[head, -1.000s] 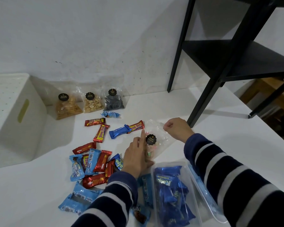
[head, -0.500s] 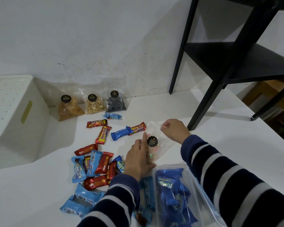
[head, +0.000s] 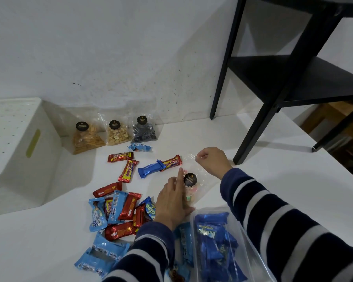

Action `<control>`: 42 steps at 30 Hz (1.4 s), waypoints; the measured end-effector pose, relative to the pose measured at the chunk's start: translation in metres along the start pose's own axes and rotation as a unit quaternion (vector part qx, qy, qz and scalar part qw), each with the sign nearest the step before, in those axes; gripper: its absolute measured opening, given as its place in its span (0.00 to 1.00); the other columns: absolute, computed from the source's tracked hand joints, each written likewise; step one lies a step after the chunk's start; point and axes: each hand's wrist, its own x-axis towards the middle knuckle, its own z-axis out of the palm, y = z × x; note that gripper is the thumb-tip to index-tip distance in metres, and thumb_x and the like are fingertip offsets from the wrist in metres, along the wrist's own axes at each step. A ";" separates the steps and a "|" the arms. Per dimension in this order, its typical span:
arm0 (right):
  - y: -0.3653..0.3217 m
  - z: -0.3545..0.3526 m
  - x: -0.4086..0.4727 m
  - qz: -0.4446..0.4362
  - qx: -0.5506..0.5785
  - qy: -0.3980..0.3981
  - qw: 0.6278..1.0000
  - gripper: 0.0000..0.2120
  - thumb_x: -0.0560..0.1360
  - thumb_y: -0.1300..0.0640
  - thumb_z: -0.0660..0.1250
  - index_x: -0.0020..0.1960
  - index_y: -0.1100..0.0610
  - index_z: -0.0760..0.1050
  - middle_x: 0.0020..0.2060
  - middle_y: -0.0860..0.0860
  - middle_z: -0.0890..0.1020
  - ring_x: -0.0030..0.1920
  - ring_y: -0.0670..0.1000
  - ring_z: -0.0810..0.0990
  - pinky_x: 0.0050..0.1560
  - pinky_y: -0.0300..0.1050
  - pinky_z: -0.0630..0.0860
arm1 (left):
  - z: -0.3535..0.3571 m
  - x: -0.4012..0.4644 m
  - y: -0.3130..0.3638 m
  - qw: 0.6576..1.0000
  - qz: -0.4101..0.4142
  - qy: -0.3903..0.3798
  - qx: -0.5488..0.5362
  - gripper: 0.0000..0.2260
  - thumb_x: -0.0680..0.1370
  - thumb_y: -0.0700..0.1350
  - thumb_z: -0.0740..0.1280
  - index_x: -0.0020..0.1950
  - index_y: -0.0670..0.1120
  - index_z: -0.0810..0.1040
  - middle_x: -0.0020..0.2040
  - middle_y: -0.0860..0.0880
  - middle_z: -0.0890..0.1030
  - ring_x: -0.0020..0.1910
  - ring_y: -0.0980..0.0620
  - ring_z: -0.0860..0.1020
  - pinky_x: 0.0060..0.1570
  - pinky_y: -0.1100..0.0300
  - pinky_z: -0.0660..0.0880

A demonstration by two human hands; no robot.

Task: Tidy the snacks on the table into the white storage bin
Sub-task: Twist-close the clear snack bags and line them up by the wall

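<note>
Snacks, loose lot: clear biscuit bag (head: 194, 180) lies mid-table among scattered bars, your right hand (head: 212, 161) pinching its top corner shut-fingered, your left hand (head: 172, 202) open, flat along its edge to steady it, white bin (head: 18, 149) far left.

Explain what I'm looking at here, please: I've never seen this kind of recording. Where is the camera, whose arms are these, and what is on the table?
There is no machine: a person wears one camera on the head, looking down at their own striped-sleeved arms. The right hand pinches the top edge of a clear cellophane bag of small sweets with a black round label. The left hand rests flat on the bag's lower end, index finger pointing. Loose red and blue snack bars lie scattered on the white table. Three more labelled bags lean against the wall. A clear tub of blue wrappers sits nearest the camera. The white storage bin stands at the left; from here its inside is hidden.
</note>
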 end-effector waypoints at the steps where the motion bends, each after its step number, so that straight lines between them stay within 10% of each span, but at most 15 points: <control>1: -0.001 0.000 0.000 0.002 -0.003 0.011 1.000 0.04 0.75 0.52 0.65 0.46 0.49 0.78 0.51 0.47 0.83 0.54 0.52 0.80 0.58 0.53 0.77 | 0.000 0.000 0.000 1.000 0.001 -0.001 0.001 0.57 0.65 0.62 0.75 0.75 0.56 0.32 0.73 0.49 0.59 0.70 0.47 0.66 0.66 0.53 0.69; 10: -0.007 0.004 -0.001 -0.005 0.000 0.000 1.000 0.11 0.76 0.53 0.64 0.55 0.55 0.78 0.53 0.49 0.81 0.54 0.51 0.79 0.58 0.49 0.76 | 0.001 0.000 0.000 1.000 0.010 0.004 -0.002 0.57 0.66 0.62 0.75 0.75 0.55 0.32 0.73 0.48 0.59 0.70 0.47 0.65 0.67 0.54 0.68; 28: -0.021 0.005 -0.007 0.011 -0.001 0.025 1.000 0.10 0.74 0.59 0.60 0.40 0.46 0.76 0.46 0.44 0.82 0.49 0.51 0.79 0.57 0.52 0.76 | -0.001 -0.006 0.002 0.999 0.027 0.018 -0.002 0.54 0.68 0.60 0.73 0.76 0.53 0.34 0.71 0.50 0.61 0.66 0.50 0.67 0.63 0.56 0.71; 33: -0.008 -0.007 -0.009 0.009 -0.061 -0.051 0.997 0.14 0.74 0.50 0.63 0.60 0.49 0.74 0.59 0.47 0.77 0.59 0.51 0.75 0.63 0.52 0.71 | -0.001 -0.004 0.003 1.000 -0.006 0.012 -0.020 0.56 0.66 0.60 0.75 0.75 0.56 0.33 0.70 0.50 0.61 0.67 0.50 0.66 0.63 0.54 0.72; 42: 0.017 -0.014 -0.023 0.005 -0.032 0.018 0.999 0.15 0.75 0.67 0.60 0.52 0.54 0.82 0.54 0.49 0.82 0.54 0.51 0.80 0.53 0.40 0.76 | -0.002 -0.003 0.004 0.999 -0.033 0.017 -0.010 0.55 0.66 0.59 0.75 0.76 0.56 0.36 0.68 0.48 0.63 0.66 0.48 0.68 0.59 0.54 0.74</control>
